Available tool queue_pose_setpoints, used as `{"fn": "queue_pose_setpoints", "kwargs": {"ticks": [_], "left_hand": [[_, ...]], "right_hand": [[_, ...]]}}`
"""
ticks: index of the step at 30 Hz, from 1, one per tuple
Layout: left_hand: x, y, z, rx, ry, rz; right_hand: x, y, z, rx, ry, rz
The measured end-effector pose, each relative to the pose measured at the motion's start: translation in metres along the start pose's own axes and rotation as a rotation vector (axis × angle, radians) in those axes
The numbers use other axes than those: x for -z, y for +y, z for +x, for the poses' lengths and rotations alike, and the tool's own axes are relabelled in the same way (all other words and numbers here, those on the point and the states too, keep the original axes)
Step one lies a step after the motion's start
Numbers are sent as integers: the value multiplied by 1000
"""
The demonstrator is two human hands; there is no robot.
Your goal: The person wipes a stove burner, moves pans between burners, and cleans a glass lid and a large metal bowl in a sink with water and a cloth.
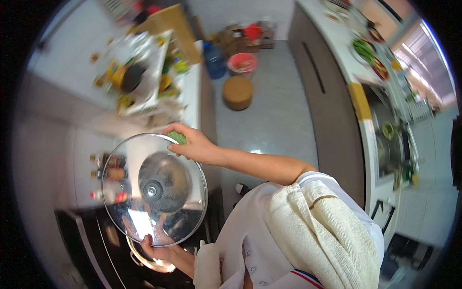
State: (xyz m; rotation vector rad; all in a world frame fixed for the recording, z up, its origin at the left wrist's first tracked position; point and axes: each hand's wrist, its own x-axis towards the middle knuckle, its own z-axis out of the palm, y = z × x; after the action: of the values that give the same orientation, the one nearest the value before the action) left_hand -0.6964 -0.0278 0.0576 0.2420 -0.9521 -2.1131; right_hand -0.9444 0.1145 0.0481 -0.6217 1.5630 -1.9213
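A large glass pot lid (122, 159) with a metal rim and a central knob (152, 191) is held tilted between my hands. My right hand (193, 144) pinches the upper rim and has a green pad or cloth (177, 137) against it. At the lower rim, my left hand (157, 249) grips the lid, its spread fingers showing through the glass. A dark round shape shows through the lid; what it is I cannot tell. Partly hidden below is a shiny metal pot (164, 266) on a black stove (104, 249).
Several bottles (110, 173) stand behind the stove. A white rack (158, 72) of packets and jars sits on the left counter. On the floor are a brown round stool (237, 93), a pink basin (242, 62) and a blue water bottle (214, 60). The opposite counter holds a sink (384, 144) and vegetables (364, 51).
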Motion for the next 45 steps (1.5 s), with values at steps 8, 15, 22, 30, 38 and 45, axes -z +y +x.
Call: {"fn": "queue_pose_setpoints", "kwargs": {"ticks": [8,15,22,30,38,45], "left_hand": [[-159,-127,-17,253,-402,96],[-308,-262,-98,575,-845,46],[-424,-376,-165,978,-1153,30],[-496,-550,-208,1192,-1266,209],[-573,-656,-245,910,-1809,409],[-646,-709,-335,1567,-1631,368]], "right_hand": [[196,-50,-154,161,510,36],[338,-55,-340,321,1005,61],[402,-56,-478,275,1147,515],[476,-38,-533,449,1564,499],[559,-67,-517,171,2216,3],[623,-42,-474,-236,2294,-914]]}}
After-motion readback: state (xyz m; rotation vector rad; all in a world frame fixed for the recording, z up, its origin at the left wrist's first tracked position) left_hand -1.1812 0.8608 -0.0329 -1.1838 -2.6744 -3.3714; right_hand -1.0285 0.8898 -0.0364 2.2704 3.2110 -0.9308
